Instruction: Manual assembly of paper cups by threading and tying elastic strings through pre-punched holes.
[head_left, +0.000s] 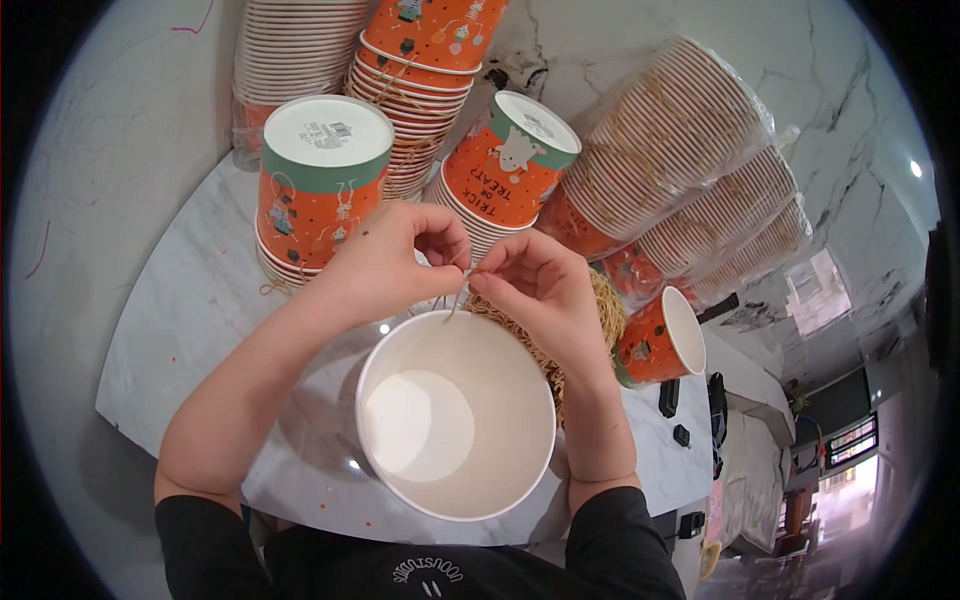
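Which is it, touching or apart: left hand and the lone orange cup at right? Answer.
Apart. In the head view, the right hand lies between left hand and lone orange cup.

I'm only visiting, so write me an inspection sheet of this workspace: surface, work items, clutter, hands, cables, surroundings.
Surface: grey-white marble-patterned table, a few small orange specks.
Work items: large round white-lined bucket, its open mouth toward the camera; thin tan twine at its far rim.
Clutter: orange-and-green printed bucket stack, upside down; clear-plastic-wrapped bucket stacks; tan straw-like bundle; small black box-shaped object.
Hands: left hand and right hand pinch the twine, fingertips close together.
Cables: nothing seen.
Surroundings: white wall with dark marble veins.
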